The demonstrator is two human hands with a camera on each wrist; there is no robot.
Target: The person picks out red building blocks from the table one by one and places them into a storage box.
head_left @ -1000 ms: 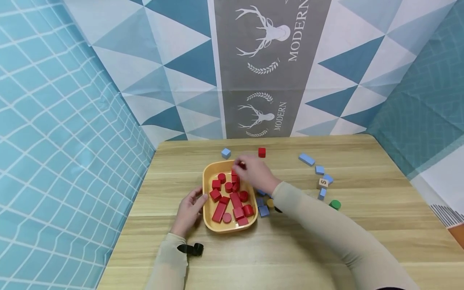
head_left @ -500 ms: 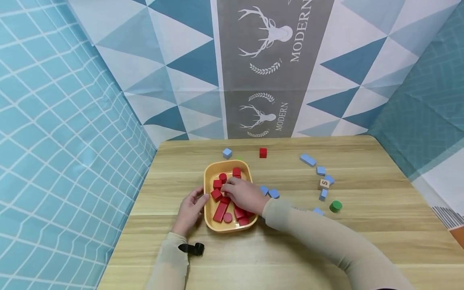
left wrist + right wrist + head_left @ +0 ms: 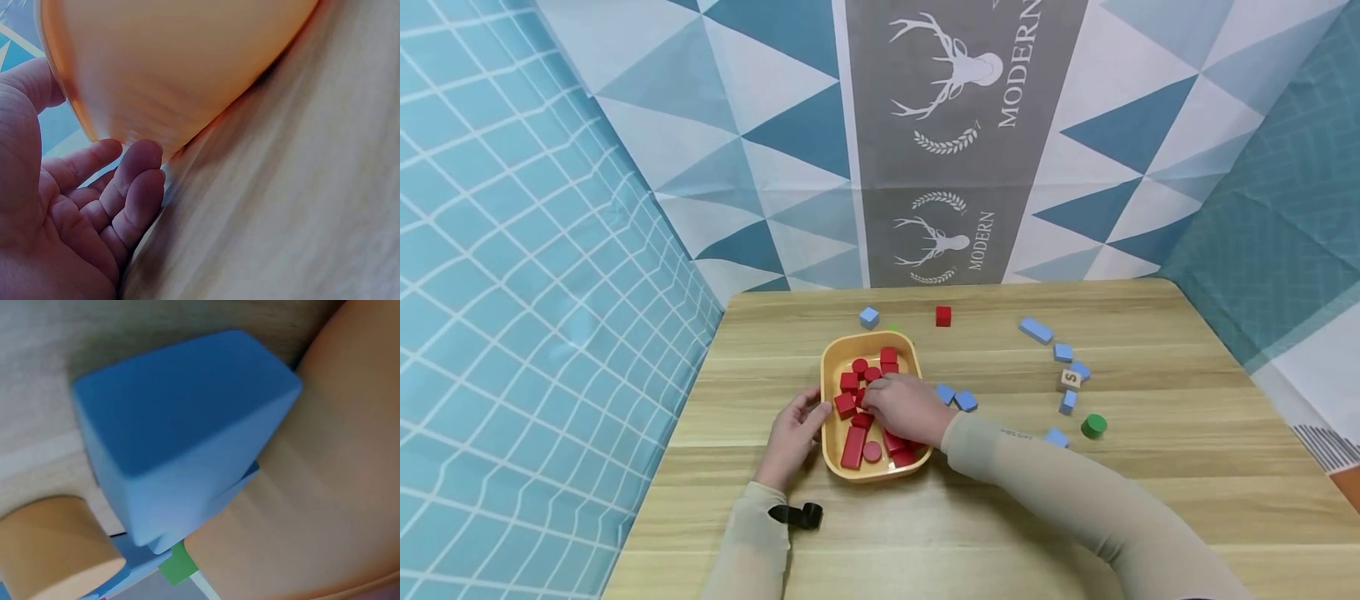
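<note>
A yellow plastic container with several red blocks stands on the table. My left hand holds it at its left side, thumb at the rim and fingers against the outer wall. My right hand reaches inside over the right part, its bent fingers among the blocks. By its fingertips lies a small red block; I cannot tell whether they grip it. Left of it show a red cube and a long red block. The right hand covers several blocks. The right wrist view shows no hand.
A blue block and a yellow cylinder stand beside the container's right wall. Beyond the container lie a blue cube and a red cube. Farther right are a lettered wooden cube, several blue blocks and a green cylinder.
My right hand has moved from above the container's far right corner down among the red blocks, then slightly nearer to me. Some blocks have shifted. The left hand has stayed put.
</note>
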